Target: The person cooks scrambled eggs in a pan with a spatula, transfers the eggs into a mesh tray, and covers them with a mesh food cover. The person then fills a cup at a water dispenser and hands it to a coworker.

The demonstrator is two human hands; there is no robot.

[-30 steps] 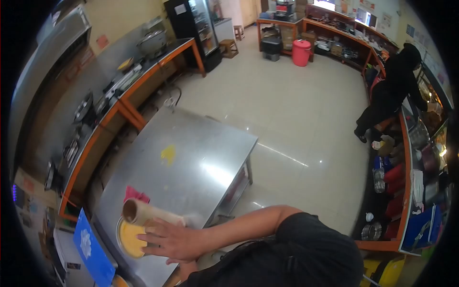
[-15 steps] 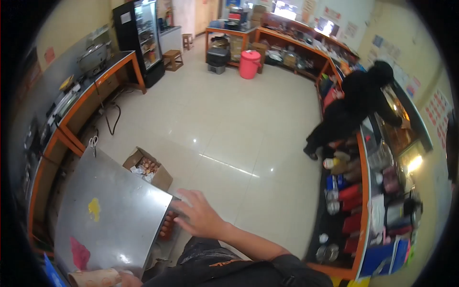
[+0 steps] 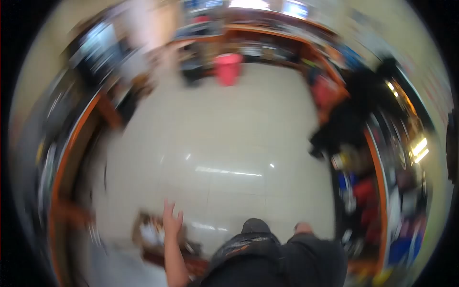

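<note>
Brown cardboard box [image 3: 147,231] on floor [image 3: 229,143], beside blurred metal table [image 3: 114,266]. Left hand [image 3: 172,222] near it, with loose, spread fingers, apparently empty. Right hand out of view; cannot tell grip. Risk: knocked box, from low swing.

Open floor [image 3: 229,124] ahead of left grip [image 3: 172,220], box [image 3: 138,232] close beside, table [image 3: 112,268] lower left

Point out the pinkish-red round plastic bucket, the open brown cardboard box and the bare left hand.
Pinkish-red round plastic bucket [image 3: 228,70]: head view, middle of its side.
Open brown cardboard box [image 3: 138,233]: head view, its left wall, blurred.
Bare left hand [image 3: 172,221]: head view, middle of the hand.
</note>
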